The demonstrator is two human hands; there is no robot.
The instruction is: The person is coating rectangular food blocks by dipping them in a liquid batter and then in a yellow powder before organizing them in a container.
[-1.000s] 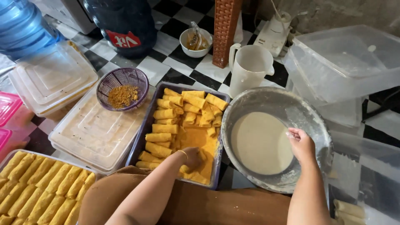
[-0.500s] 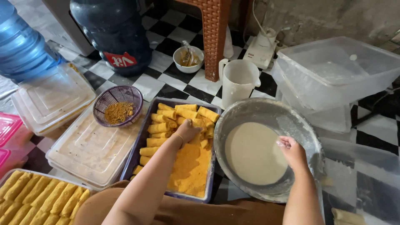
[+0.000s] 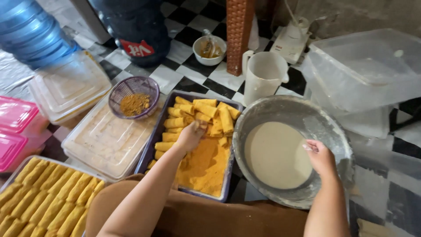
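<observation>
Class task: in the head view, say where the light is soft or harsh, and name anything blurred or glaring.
Head view: soft, even light, weak shadows; left hand over the crumb tray slightly motion-blurred; mild glare on clear lidded boxes; batter bowl sharp.

1. We see a white plastic jug (image 3: 263,74) on the checkered floor (image 3: 175,74).
2. We note a purple basket (image 3: 133,96) of brown crumbs atop a lidded clear container (image 3: 105,140).
3. We spot pink lids (image 3: 15,127) – beside a blue water bottle (image 3: 30,30) (far left).
</observation>
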